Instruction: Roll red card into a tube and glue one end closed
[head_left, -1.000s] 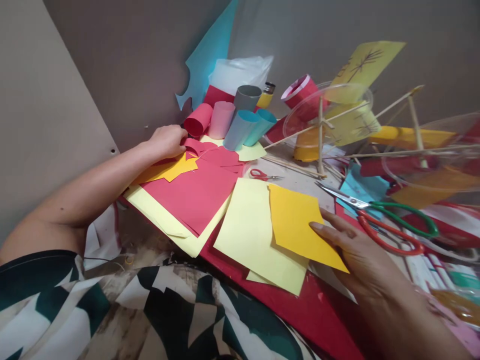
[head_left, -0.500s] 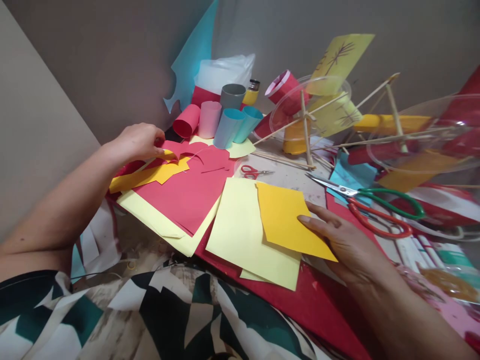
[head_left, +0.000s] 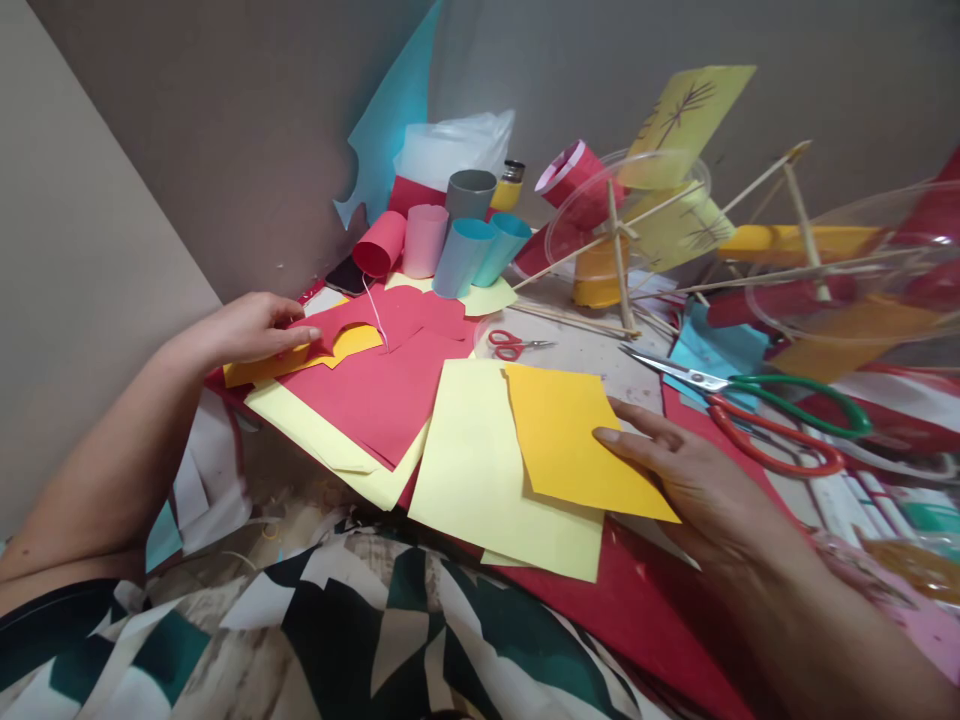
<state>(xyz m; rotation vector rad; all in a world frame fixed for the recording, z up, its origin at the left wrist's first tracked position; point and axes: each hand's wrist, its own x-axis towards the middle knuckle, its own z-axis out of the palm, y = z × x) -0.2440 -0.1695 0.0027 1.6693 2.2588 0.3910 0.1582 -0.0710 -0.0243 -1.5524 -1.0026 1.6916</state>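
Note:
My left hand (head_left: 259, 328) is at the left end of the table, its thumb and fingers at the edge of a red paper scrap (head_left: 341, 322) with a curved cut-out. That scrap lies over an orange-yellow scrap (head_left: 255, 372) and a larger red sheet (head_left: 375, 395). In my right hand (head_left: 686, 470) is a piece of orange-yellow paper (head_left: 574, 440), gripped at its right edge between thumb and fingers. This piece overlaps a pale yellow sheet (head_left: 472, 470) beneath it. Small red-handled scissors (head_left: 514, 345) lie just beyond the sheets.
Large scissors (head_left: 757, 400) with green and orange handles lie right, points toward the middle. Behind stand paper tubes (head_left: 461, 258), a stick frame (head_left: 619, 260) with clear plastic discs, and a plastic bag (head_left: 457, 145). A dark phone-like object (head_left: 349, 277) lies at the back left.
My left hand has moved down and left, and the red scrap now lies flatter over the orange-yellow one. A white string shows near the red tube. My right hand keeps its grip.

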